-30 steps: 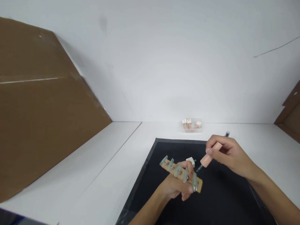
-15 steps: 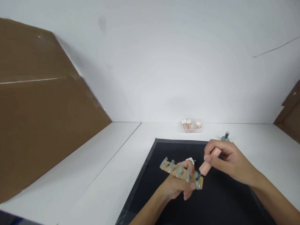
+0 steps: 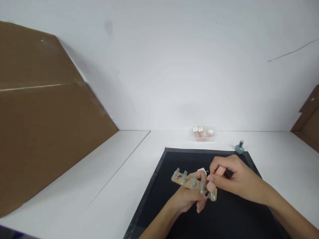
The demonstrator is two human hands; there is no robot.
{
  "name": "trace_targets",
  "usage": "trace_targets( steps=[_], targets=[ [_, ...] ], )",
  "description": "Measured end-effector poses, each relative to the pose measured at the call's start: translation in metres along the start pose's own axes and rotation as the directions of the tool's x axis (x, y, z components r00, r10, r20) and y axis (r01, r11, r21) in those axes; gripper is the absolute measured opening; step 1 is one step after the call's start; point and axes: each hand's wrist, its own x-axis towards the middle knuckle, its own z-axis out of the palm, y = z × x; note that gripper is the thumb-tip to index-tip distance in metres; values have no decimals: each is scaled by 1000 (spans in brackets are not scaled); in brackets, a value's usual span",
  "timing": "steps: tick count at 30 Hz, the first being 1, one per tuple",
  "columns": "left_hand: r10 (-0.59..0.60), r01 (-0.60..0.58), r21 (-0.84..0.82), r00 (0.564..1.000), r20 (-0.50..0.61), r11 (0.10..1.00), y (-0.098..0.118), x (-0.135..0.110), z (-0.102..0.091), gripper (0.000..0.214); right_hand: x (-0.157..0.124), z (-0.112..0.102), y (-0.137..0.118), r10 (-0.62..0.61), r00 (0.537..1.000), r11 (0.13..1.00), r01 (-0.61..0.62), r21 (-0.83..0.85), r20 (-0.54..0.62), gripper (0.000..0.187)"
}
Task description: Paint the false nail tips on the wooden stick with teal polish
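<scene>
My left hand (image 3: pixel 187 198) grips a small wooden strip (image 3: pixel 193 183) that carries several pale teal false nails, held just above the black mat (image 3: pixel 231 219). My right hand (image 3: pixel 234 179) is closed on a pink brush cap (image 3: pixel 214 181) and holds it against the right end of the strip. The brush tip itself is hidden behind my fingers. A small white object (image 3: pixel 202 171) lies on the mat just behind the strip.
A teal polish bottle (image 3: pixel 239 148) with no cap stands on the white table (image 3: pixel 99 196) by the mat's far right corner. A clear tray (image 3: pixel 203 134) of small bottles sits by the back wall. Brown cardboard panels (image 3: pixel 42 119) flank both sides.
My right hand has come down and leftward from above the mat, bringing the pink brush cap onto the right end of the nail strip. The teal bottle behind it has come into view.
</scene>
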Motion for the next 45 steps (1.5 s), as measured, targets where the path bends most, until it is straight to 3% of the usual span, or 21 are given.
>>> trace_targets(
  steps=[14, 36, 45],
  targets=[
    [-23, 24, 36, 999, -31, 999, 2, 0, 0, 28, -2, -4, -2, -50, 999, 992, 47, -114, -19, 20],
    [-32, 34, 34, 997, -67, 999, 6, 1, 3, 28, -3, -8, -8, 0, 995, 999, 5, -49, 100, 21],
    [-29, 30, 61, 999, -12, 998, 2, -2, -1, 26, -2, -7, -2, -53, 997, 981, 41, -188, -62, 21]
  ],
)
